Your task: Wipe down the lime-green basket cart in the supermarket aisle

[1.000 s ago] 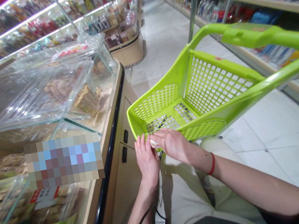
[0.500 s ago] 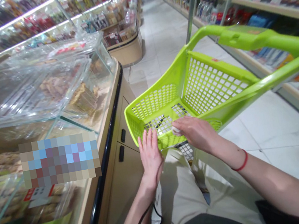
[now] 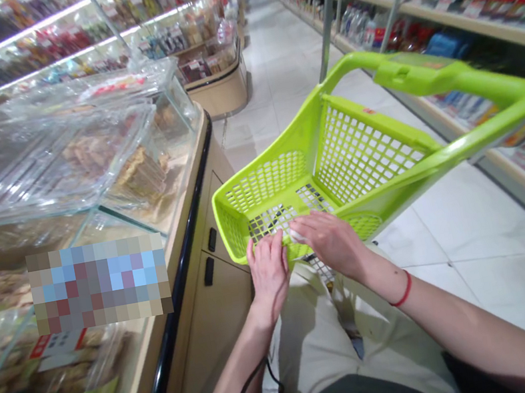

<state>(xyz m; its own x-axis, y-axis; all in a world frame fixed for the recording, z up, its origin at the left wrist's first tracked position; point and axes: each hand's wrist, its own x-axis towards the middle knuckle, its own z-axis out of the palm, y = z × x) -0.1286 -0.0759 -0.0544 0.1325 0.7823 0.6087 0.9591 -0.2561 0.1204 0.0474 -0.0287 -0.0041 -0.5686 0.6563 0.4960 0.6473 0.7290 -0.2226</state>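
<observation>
A lime-green plastic shopping basket [image 3: 362, 158] with a long handle stands in the aisle in front of me. My left hand [image 3: 269, 273] rests on its near rim, fingers together and slightly bent over the edge. My right hand [image 3: 328, 239] lies beside it on the same rim, fingers closed round a small white thing [image 3: 296, 235] that I cannot name. A red band [image 3: 404, 291] circles my right wrist. Through the basket's mesh floor only tile shows.
A glass-fronted counter [image 3: 88, 186] with clear lidded bins of baked goods runs along my left, close to the basket. Shelves [image 3: 462, 5] of packaged goods line the right. A white tiled aisle [image 3: 477, 233] stretches ahead between them.
My right hand rose from the basket's outer side to the rim with the white thing. My left hand shifted along the rim and its fingers curled. The view panned slightly.
</observation>
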